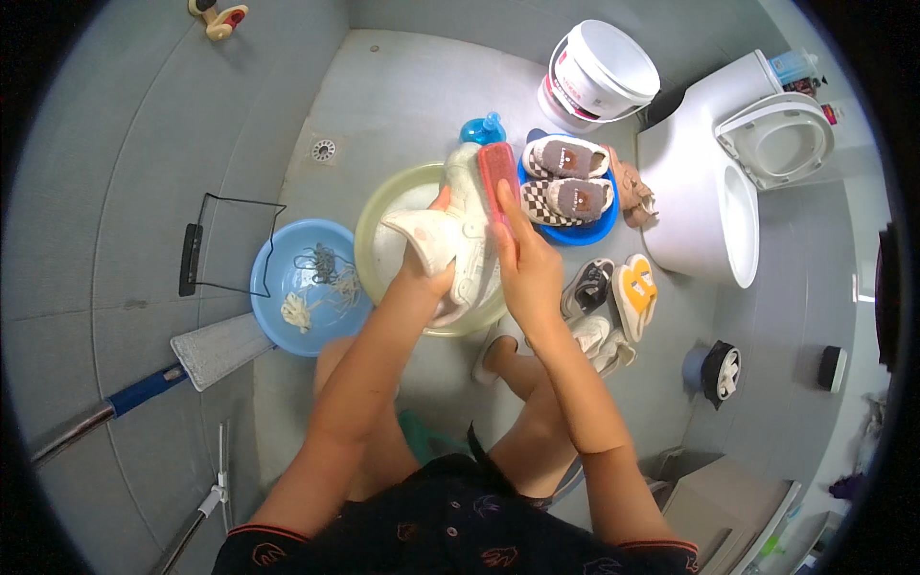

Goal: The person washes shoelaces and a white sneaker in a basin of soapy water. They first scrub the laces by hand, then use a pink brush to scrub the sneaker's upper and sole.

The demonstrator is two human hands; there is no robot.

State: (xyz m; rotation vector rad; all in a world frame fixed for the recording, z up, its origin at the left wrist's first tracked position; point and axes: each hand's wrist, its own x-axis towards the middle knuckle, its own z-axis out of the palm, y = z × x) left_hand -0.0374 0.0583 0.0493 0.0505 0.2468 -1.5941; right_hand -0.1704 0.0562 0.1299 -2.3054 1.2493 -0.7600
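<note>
Over a pale yellow-green basin [368, 217] with whitish water, my left hand [431, 276] grips a white shoe [466, 216], its fingers partly hidden inside and behind it. The shoe is tilted, its side toward me. My right hand [529, 270] is closed around a reddish-pink scrubbing brush [494, 165]. The brush lies along the right edge of the shoe and seems to touch it; its bristles are hidden. To the left, a light-blue basin [271, 251] holds grey laces [321, 264] and a bunched cream-coloured clump [296, 311].
Checkered slip-on shoes [582, 200] sit in a blue tub [593, 233] at right. More shoes and yellow slippers [636, 294] lie below it. A blue bottle [484, 130], a white bucket [606, 75] and a toilet [698, 182] stand farther off. A flat mop [222, 352] leans at left.
</note>
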